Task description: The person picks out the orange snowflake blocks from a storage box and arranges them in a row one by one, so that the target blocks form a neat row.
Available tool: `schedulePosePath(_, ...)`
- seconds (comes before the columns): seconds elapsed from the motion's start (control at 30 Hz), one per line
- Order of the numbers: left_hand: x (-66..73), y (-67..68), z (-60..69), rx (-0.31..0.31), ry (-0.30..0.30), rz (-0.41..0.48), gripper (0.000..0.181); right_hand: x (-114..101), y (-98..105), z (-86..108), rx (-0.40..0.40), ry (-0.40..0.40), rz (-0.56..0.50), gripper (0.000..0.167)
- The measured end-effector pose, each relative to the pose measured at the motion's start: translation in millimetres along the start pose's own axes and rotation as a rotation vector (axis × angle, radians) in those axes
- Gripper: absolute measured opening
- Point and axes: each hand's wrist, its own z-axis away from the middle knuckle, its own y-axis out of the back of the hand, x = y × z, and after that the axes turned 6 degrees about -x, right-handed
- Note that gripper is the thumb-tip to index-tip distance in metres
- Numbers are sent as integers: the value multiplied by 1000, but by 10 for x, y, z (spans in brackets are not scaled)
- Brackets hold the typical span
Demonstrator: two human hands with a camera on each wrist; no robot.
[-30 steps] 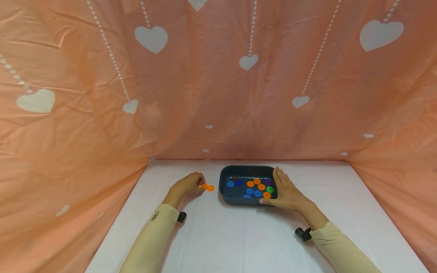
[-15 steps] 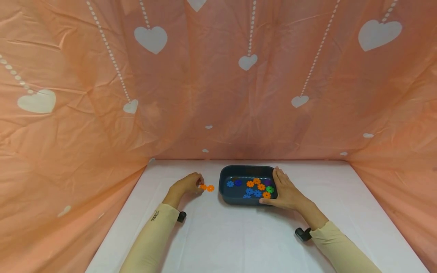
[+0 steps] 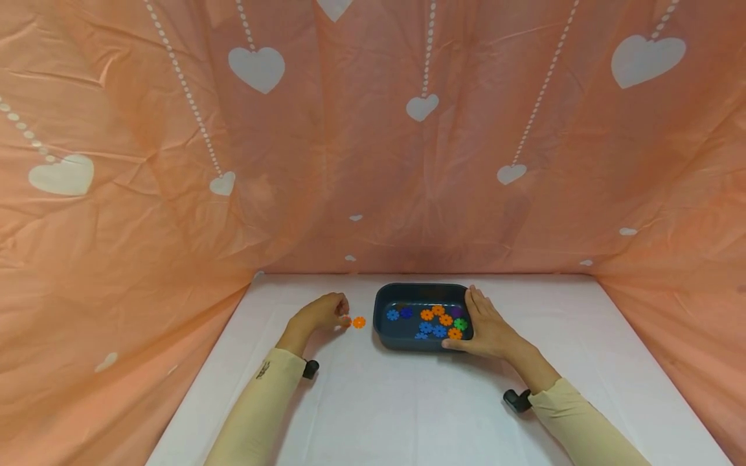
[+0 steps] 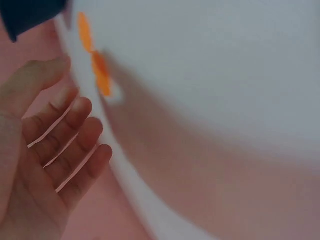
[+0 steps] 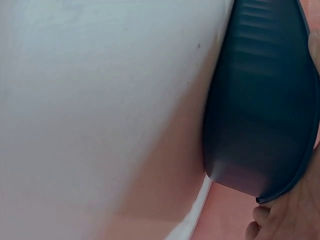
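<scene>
Two orange flower-shaped plastic discs lie near the tray's left end, one nearer my left hand. In the left wrist view both discs stand apart from my left fingers, which are loosely bent and hold nothing. My right hand holds the right end of a dark blue tray, its thumb along the near wall and its fingers at the far right corner. Inside the tray lie several orange, blue, green and purple flower discs. The right wrist view shows mostly the tray's outer wall.
The tray stands on a white cloth-covered table. A peach curtain with white hearts hangs behind and at both sides. Each wrist carries a small black camera.
My left fingers have shifted slightly over the nearer orange disc, covering more of it in the head view. The right hand and the tray have stayed in place.
</scene>
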Motion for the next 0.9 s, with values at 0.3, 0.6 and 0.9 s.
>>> schedulePosePath(0.3, 360, 135, -99, 143, -90, -100, 30, -8, -5, 0, 4, 1, 3, 140)
schedulePosePath(0.6, 689, 72, -229, 207, -134, -145, 32, 12, -12, 2, -6, -9, 0, 140)
schedulePosePath(0.9, 1019, -47, -362, 171, -189, -159, 33, 18, -13, 3, -7, -12, -16, 140)
